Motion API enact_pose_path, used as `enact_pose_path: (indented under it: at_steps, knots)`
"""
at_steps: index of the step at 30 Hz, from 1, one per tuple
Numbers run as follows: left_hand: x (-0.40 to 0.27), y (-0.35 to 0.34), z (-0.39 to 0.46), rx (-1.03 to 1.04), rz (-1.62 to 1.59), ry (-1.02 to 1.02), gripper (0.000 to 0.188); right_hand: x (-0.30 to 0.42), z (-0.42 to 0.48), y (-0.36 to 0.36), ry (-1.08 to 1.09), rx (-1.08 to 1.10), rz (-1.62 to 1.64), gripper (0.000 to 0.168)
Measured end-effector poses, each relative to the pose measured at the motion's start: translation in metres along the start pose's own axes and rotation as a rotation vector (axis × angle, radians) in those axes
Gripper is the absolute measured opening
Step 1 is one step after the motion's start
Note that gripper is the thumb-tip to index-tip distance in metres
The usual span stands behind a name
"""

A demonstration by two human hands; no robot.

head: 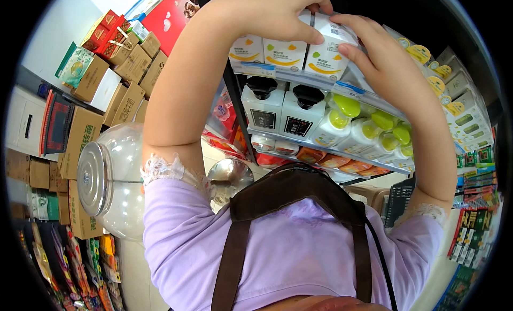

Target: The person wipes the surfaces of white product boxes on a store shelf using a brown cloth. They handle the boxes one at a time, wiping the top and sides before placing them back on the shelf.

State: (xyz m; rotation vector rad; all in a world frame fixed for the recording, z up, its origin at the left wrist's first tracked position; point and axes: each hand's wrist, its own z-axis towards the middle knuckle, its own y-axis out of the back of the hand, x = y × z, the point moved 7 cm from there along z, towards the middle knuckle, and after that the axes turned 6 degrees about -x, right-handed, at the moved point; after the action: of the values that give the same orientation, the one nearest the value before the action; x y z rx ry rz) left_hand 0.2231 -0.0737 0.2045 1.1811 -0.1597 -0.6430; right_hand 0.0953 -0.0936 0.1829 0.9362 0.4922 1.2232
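My left hand [302,18] and my right hand [370,44] are both on a white carton [326,56] with a yellow curved stripe, at the front of the shelf. The left thumb lies by its left edge, while the other left fingers reach over the top, partly hidden. My right thumb and fingers hold its right side and top corner. To its left stand similar cartons [283,54] in a row. A shelf edge strip with a blue-topped price tag [348,90] runs under them.
On the shelf below are white bottles with black caps [302,110] and pump bottles with lime-green heads [346,106]. Lower down lie orange packages [332,158]. At right, small boxes [465,110] fill another shelf. Left are a large clear jar [124,182] and stacked cardboard boxes [82,138].
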Motion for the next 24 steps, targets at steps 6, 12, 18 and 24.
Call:
enact_pose_path:
  at_steps: [6, 12, 18, 24]
  knots:
    - [0.010, 0.009, -0.010, -0.056, 0.063, -0.022, 0.063, -0.005, -0.015, -0.003, -0.040, -0.176, 0.005, 0.041]
    - [0.027, 0.006, -0.023, 0.006, -0.061, 0.094, 0.068, -0.007, -0.020, -0.018, -0.288, -0.061, 0.254, 0.043]
    - [0.035, 0.003, -0.028, 0.012, -0.068, 0.139, 0.068, -0.008, -0.018, -0.029, -0.270, -0.092, 0.218, 0.046]
    - [0.037, 0.008, -0.035, 0.010, -0.115, 0.180, 0.067, 0.000, -0.014, -0.031, -0.271, -0.088, 0.085, 0.046]
